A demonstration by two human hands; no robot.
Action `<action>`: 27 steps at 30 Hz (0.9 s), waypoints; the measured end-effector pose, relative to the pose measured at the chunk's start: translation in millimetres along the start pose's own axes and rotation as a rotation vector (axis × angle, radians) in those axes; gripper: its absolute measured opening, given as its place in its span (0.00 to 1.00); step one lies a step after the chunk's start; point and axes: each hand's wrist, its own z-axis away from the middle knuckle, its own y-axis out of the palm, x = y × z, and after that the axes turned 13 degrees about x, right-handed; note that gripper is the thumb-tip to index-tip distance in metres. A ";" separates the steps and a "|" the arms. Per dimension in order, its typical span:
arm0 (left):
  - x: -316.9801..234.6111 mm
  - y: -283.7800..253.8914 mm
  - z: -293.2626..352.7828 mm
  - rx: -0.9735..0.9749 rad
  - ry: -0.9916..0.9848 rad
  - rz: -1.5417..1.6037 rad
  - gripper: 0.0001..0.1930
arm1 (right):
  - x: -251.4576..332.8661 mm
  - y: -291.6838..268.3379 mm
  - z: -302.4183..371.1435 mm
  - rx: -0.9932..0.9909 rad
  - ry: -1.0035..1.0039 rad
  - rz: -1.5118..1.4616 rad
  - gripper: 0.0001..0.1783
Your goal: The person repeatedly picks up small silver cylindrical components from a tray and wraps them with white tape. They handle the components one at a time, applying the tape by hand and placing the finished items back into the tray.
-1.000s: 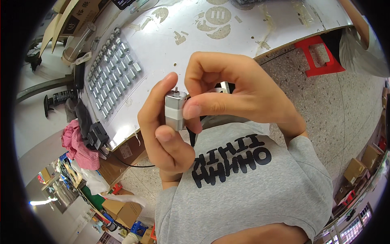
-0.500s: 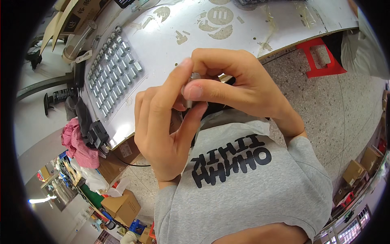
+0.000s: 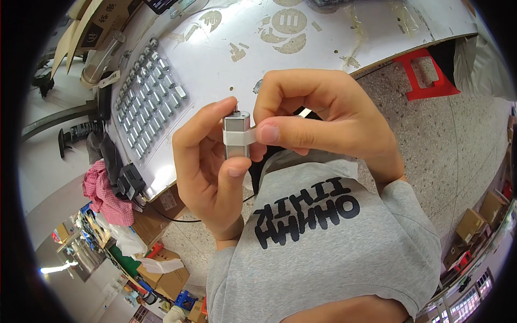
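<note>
A small silver electric motor stands upright between the index fingertip and thumb of my left hand. Its thin shaft points up beside the index finger. Around the metal can runs a band of whitish tape. The tape's loose end sticks out to the right, pinched by the thumb and fingers of my right hand. A pale, shiny edge shows behind the right thumb; I cannot make out what it belongs to.
Rows of similar silver motors fill a clear tray on the left of the white table. A cardboard box stands at the far left. A red stool is beyond the table's right edge.
My hands have moved apart a little, uncovering the motor. The left hand has shifted left and turned the motor upright; a strip of tape now spans to my right fingers.
</note>
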 end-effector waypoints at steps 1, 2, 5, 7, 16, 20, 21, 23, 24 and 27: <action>1.5 2.8 -0.3 -0.028 -0.015 -0.031 0.27 | 0.3 1.0 -0.4 -0.016 0.011 0.004 0.08; 0.7 9.4 -1.2 -0.090 -0.022 -0.123 0.30 | -0.2 3.4 -1.4 -0.021 -0.009 0.019 0.08; 0.1 14.4 0.5 -0.177 -0.074 -0.285 0.36 | -6.1 5.5 -2.3 -0.047 -0.044 0.077 0.08; 0.1 17.7 -0.2 -0.204 -0.083 -0.254 0.35 | -7.1 4.5 -2.6 -0.047 -0.036 0.116 0.10; -3.1 -1.7 -7.3 0.093 0.001 -0.754 0.21 | -17.0 -4.3 -6.2 -0.074 -0.117 0.317 0.14; -3.3 6.5 -6.9 -0.011 -0.060 -0.448 0.18 | -10.9 -8.2 -2.0 0.038 -0.026 0.117 0.10; -2.5 6.5 -9.4 -0.003 -0.050 -0.388 0.18 | -13.7 -9.9 -1.3 0.055 -0.049 0.104 0.09; -4.6 6.2 -9.8 0.003 -0.072 -0.306 0.18 | -17.2 -8.5 -1.2 0.058 -0.106 0.080 0.07; -5.2 4.7 -9.3 0.006 -0.100 -0.278 0.18 | -18.7 -5.0 -2.2 0.035 -0.138 0.075 0.06; 1.7 5.1 -8.1 -0.009 -0.066 -0.242 0.20 | -18.2 1.0 -2.4 -0.011 -0.172 0.068 0.05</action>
